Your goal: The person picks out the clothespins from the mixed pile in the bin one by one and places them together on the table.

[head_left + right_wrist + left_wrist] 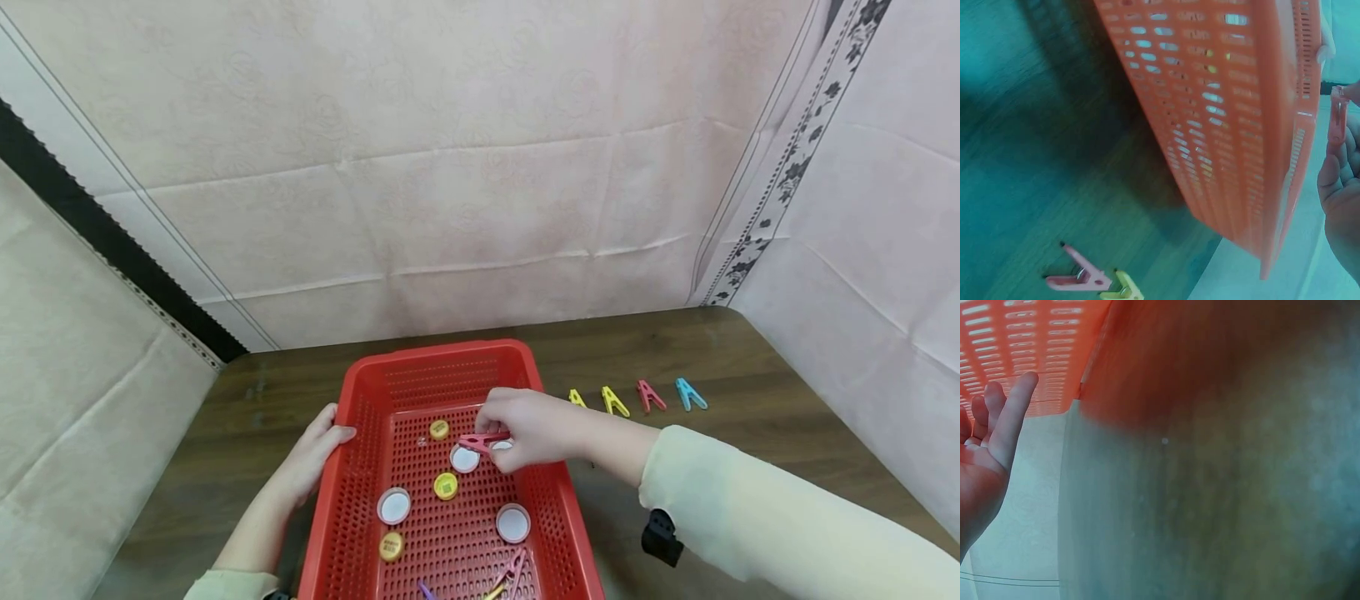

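A red plastic basket with slotted walls stands at the middle of the table. My left hand holds its left side, with the thumb at the rim; in the left wrist view, the fingers of that hand lie along the outer wall. Over the inside of the basket, my right hand pinches a pinkish-red clothespin, also visible in the right wrist view. Below it lie white round caps and yellow round caps. A pink clothespin rests near the basket's front.
Right of the basket, a row on the wooden table holds yellow clothespins, a red clothespin and a blue clothespin. A purple piece lies at the basket's near end. Cloth curtains hang behind and at both sides.
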Motion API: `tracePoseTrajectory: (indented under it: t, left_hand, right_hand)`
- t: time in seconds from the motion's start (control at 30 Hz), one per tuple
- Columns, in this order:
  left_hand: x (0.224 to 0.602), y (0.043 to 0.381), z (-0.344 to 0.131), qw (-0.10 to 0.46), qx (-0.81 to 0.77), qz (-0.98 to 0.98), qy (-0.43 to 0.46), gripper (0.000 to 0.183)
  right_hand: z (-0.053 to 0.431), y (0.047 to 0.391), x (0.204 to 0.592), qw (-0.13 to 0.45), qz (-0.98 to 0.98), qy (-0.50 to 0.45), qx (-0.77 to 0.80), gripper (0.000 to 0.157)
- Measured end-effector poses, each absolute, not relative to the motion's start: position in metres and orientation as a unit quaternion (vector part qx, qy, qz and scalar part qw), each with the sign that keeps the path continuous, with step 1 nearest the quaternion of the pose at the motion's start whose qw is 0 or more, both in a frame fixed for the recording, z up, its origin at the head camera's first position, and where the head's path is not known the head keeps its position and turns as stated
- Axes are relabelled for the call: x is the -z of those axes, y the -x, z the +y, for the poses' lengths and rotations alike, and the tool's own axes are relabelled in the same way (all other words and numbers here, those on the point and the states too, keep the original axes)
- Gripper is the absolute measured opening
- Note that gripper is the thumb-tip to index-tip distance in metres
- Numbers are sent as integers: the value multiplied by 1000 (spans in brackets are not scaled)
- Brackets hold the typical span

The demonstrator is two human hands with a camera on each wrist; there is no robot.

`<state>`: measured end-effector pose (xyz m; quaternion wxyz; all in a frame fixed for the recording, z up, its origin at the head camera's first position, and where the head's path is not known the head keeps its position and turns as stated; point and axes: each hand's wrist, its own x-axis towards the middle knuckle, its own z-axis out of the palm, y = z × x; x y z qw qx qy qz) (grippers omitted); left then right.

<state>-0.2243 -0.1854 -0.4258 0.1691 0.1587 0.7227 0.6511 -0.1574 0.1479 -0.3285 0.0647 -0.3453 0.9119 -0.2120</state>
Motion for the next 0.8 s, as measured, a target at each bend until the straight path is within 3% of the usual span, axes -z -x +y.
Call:
tracePoseTrajectory:
  t: [0.43, 0.8]
  left_hand:
    - [426, 225, -185, 166, -651, 720, -175, 26]
    - [427, 225, -187, 170, -645, 723, -179, 25]
  right_hand:
    - [185, 152, 334, 18, 920, 320, 225, 23]
    - [224, 146, 348, -12, 922, 290, 257, 16]
